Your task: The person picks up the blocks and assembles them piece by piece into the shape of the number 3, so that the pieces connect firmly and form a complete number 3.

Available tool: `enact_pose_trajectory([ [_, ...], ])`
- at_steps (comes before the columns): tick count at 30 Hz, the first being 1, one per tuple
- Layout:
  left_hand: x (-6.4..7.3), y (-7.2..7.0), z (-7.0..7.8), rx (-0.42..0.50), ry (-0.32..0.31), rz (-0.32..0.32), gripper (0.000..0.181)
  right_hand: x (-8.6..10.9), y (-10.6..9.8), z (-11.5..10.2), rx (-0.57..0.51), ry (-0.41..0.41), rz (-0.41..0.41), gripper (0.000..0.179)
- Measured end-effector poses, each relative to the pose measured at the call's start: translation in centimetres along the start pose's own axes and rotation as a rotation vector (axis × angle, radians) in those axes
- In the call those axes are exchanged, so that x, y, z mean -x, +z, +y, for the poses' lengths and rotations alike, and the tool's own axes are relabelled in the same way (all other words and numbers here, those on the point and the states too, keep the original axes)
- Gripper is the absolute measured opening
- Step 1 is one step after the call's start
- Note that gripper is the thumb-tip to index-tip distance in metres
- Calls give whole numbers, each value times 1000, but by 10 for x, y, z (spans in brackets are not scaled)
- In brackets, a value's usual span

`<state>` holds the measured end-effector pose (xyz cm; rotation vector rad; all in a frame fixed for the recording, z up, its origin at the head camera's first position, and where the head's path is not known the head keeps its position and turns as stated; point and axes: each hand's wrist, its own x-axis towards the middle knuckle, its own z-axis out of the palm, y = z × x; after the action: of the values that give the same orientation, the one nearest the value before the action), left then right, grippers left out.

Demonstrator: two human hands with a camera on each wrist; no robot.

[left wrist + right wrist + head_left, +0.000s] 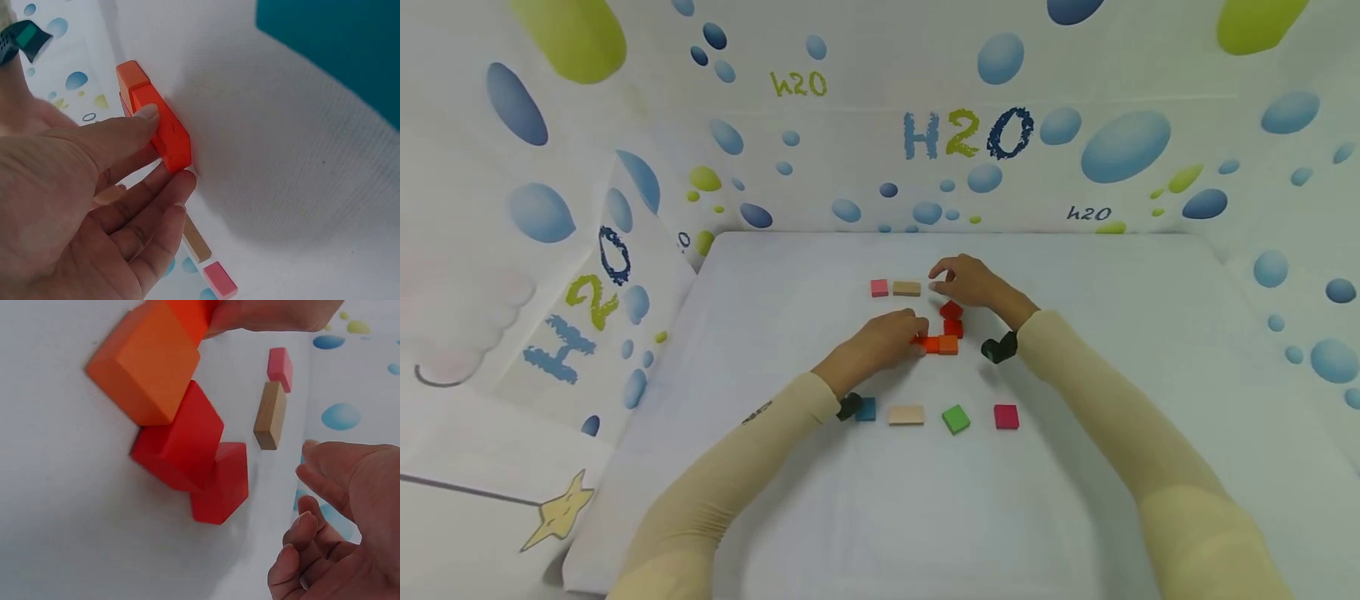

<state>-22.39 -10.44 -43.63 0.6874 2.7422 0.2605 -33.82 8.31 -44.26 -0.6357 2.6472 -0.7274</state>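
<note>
Pinched red-orange block (169, 130) with left hand (883, 340), presumably to steady orange block (949, 344); held right hand (970, 283) empty, fingertips apart.

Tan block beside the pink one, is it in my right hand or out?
Out: the tan block rests on the white surface, with a visible gap between it and the right hand.

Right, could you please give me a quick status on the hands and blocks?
Left hand pinching bright orange block, against duller orange block. Right hand empty, near two red blocks. No obstruction apparent.
</note>
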Motion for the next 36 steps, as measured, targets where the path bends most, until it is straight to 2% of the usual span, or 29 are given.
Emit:
enact_pose_trajectory([
  [12, 1, 0, 5, 8, 9, -7, 30, -16, 3, -21, 37, 11, -9, 31],
  [25, -2, 4, 1, -2, 22, 19, 29, -29, 13, -28, 40, 32, -31, 29],
  [36, -3, 4, -4, 4, 11, 14, 29, -26, 11, -30, 46, 50, -70, 24],
])
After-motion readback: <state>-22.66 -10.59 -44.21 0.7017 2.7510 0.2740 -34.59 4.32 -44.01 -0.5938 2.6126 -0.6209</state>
